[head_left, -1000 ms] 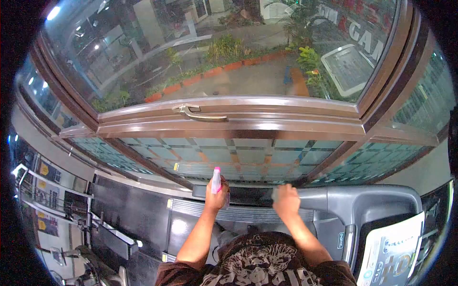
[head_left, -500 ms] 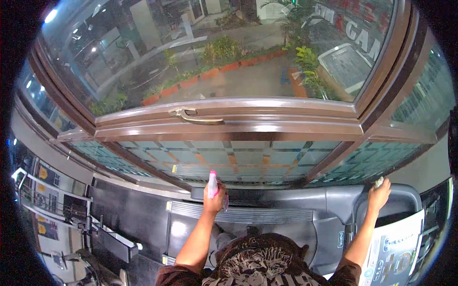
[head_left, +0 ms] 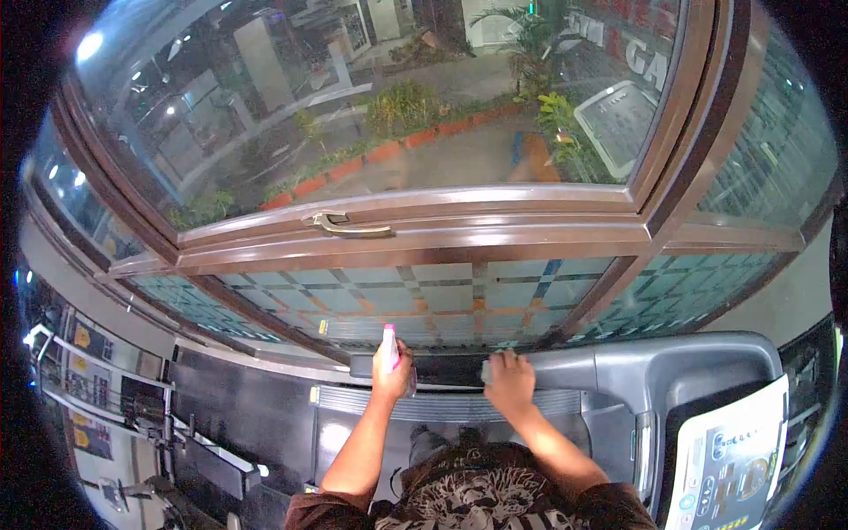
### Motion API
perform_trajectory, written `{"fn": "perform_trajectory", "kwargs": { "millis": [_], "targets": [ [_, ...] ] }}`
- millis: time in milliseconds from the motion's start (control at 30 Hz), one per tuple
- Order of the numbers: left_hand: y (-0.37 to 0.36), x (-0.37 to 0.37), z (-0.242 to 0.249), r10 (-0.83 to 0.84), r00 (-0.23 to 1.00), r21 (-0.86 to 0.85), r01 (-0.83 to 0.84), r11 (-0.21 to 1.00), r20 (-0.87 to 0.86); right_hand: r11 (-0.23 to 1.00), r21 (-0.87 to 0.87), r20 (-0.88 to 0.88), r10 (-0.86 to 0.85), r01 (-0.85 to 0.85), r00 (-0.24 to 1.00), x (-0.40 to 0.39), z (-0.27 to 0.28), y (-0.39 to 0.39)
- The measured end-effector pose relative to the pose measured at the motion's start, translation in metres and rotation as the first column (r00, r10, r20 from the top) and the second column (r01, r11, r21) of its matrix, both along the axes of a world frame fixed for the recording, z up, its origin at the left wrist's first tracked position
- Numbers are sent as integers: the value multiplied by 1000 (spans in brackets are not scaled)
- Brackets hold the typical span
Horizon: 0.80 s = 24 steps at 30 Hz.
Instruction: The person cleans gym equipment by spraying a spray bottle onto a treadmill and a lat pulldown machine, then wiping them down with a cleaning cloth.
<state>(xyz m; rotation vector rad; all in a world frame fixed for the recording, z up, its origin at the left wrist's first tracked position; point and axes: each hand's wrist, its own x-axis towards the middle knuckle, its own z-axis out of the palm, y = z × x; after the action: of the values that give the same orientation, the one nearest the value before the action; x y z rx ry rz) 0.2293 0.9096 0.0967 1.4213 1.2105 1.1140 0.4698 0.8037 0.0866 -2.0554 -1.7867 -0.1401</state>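
Observation:
In the head view my left hand (head_left: 385,380) is wrapped round a spray bottle (head_left: 389,346) with a white and pink top, held upright in front of the window. My right hand (head_left: 512,389) is closed on a small pale cloth (head_left: 487,371), which shows at its left side. That hand lies over the grey treadmill handrail (head_left: 565,367), right at its end. The treadmill belt (head_left: 548,433) is below both hands.
A brown-framed window (head_left: 424,243) with a metal handle (head_left: 353,227) stands ahead, above frosted panes (head_left: 442,291). The treadmill console (head_left: 729,459) is at the right. Gym equipment (head_left: 212,450) stands at the left.
My right hand has moved left along the handrail with the cloth, from the console end toward my left hand. My left hand still holds the spray bottle, almost in place.

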Motion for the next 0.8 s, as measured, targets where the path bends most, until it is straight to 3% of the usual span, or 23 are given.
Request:
{"fn": "perform_trajectory", "kwargs": {
  "millis": [100, 167, 233, 300, 333, 367, 467, 500, 567, 633, 700, 800],
  "targets": [
    [1, -5, -16, 43, 996, -29, -41, 999, 81, 996, -30, -82, 82, -84, 993, -5, 5, 5],
    [2, -10, -28, 39, 999, -45, -38, 998, 25, 994, -73, -126, 77, -87, 989, 23, 22, -5],
    [3, -11, -26, 33, 999, -35, -33, 999, 20, 969, -169, -170, -209, 180, 963, 60, 55, -17],
    [-4, -9, -13, 21, 998, 0, -21, 1000, 60, 937, 110, -206, -305, 332, 930, 105, 73, -34],
    [-4, -10, -12, 13, 998, 29, -15, 999, 69, 903, 154, -134, -382, 400, 914, 136, 66, -41],
    [-4, -10, -11, 5, 997, 58, -10, 998, 79, 863, 204, -65, -459, 462, 886, 153, 60, -46],
    [-2, -11, -16, 6, 999, 65, -9, 998, 46, 879, 76, -52, -468, 470, 882, 138, 55, -47],
    [0, -12, -20, 10, 1000, 55, -12, 998, 24, 904, 65, -17, -422, 422, 906, 126, 40, -41],
    [2, -13, -28, -12, 1000, 73, 10, 997, 22, 947, -77, -118, -320, 312, 940, 75, 28, -27],
    [5, -14, -28, -21, 1000, 118, 22, 993, -10, 967, -221, 0, -129, 126, 992, 19, 11, -9],
    [3, -14, -28, -13, 998, 185, 25, 983, -64, 977, -214, 45, 35, -24, 998, -27, -6, 4],
    [-6, -7, -9, 56, 998, 117, -53, 992, -19, 960, -215, -31, 174, -177, 984, -44, -5, 10]
  ]
}}
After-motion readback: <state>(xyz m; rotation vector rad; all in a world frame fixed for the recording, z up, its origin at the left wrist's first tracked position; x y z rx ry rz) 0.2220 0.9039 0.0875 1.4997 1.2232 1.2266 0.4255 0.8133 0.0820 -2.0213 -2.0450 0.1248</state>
